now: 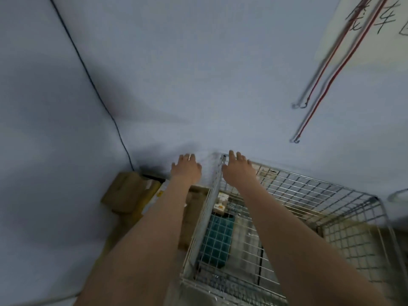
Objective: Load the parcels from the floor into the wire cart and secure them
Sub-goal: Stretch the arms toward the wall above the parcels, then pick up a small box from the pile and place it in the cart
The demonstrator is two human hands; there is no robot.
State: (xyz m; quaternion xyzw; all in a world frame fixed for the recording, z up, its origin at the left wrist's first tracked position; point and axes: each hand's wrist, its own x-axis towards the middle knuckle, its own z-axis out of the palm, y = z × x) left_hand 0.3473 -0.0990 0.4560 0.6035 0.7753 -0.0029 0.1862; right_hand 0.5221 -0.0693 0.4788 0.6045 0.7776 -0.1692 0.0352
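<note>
The job looks partly done from where I stand. The wire cart (287, 195) sits at about five o'clock in the view, against the pale blue wall (198, 74), and it already holds goods: a dark teal parcel (217, 239) low against its near-left side, a small white box (220, 204) beyond it, and pale wrapped shapes further right that are too blurred to name. Still on the floor, at about eight o'clock just outside the cart's left wall, lies a stack of brown cardboard parcels (130, 193), so loading is not finished. Securing has not begun either, as far as I can judge: two red elastic cords (326, 80) with hooks hang on the wall at about two o'clock, well apart from the cart. Both arms reach forward. The left hand (187, 167) is spread flat with straight fingers, holding nothing, above the floor parcels' far end. The right hand (238, 167) is likewise released, fingers extended over the cart's far-left corner post; whether it touches the rim I cannot tell.
</note>
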